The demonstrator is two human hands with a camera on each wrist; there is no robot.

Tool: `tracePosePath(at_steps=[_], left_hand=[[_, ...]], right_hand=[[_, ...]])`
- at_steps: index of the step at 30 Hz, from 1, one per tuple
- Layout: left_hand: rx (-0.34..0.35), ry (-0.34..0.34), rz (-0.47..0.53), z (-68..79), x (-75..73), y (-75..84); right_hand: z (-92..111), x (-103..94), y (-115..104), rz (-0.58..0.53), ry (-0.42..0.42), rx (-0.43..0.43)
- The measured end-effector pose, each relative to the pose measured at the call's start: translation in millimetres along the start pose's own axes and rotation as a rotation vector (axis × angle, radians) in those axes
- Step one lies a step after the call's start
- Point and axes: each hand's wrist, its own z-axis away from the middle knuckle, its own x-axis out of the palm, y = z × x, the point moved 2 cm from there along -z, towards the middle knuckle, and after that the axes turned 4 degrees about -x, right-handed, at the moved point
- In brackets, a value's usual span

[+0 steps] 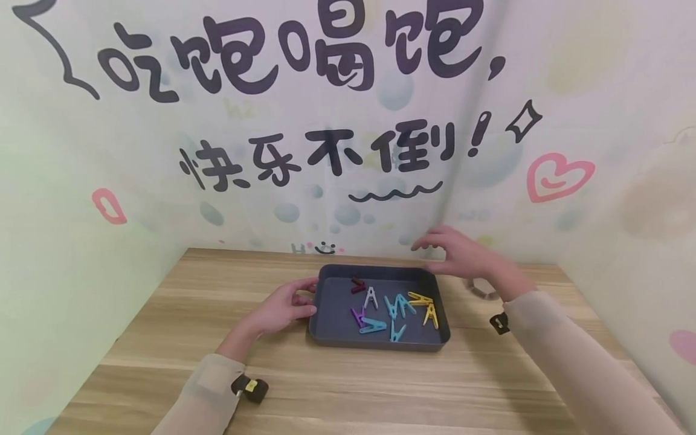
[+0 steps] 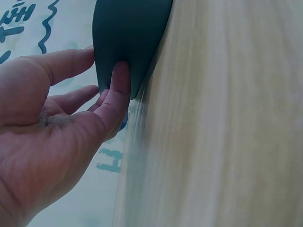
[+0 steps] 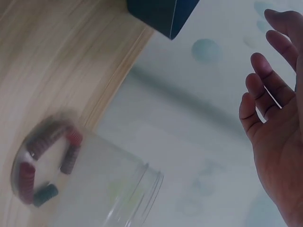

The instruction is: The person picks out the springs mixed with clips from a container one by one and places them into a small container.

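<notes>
Left hand [image 1: 285,307]: fingertips on tray [image 1: 333,305] left outer wall, fingers loosely extended; left wrist cam gets that contact close up. Tray: lower centre of head frame, only view showing clips [image 1: 373,326] inside. Right hand [image 1: 462,254]: empty, fingers apart, by tray's upper-right corner. Jar [image 3: 109,175]: faint in head; right wrist shows ridged pieces [image 3: 27,182] inside. Wall [image 1: 261,115] reads "吃饱喝饱,快乐不倒!"
</notes>
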Motion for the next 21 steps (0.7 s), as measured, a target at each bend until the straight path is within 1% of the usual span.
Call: tracePosePath(at_steps=[4, 10, 14, 21], left_hand=[[-0.004, 0.003, 0.001, 0.6, -0.1, 1.3], [0.003, -0.009, 0.007, 1.1, 0.6, 1.9], [0.011, -0.017, 0.003, 0.7, 0.4, 1.2], [0.014, -0.008, -0.004, 0.8, 0.3, 0.8]], right_hand=[[-13.0, 5.5, -5.1, 0.0, -0.015, -0.042], [-31.4, 10.6, -17.4, 0.034, -0.066, -0.063], [-43.8, 14.0, -27.0, 0.038, -0.098, -0.081], [-64.5, 25.3, -42.6, 0.079, -0.158, -0.124]])
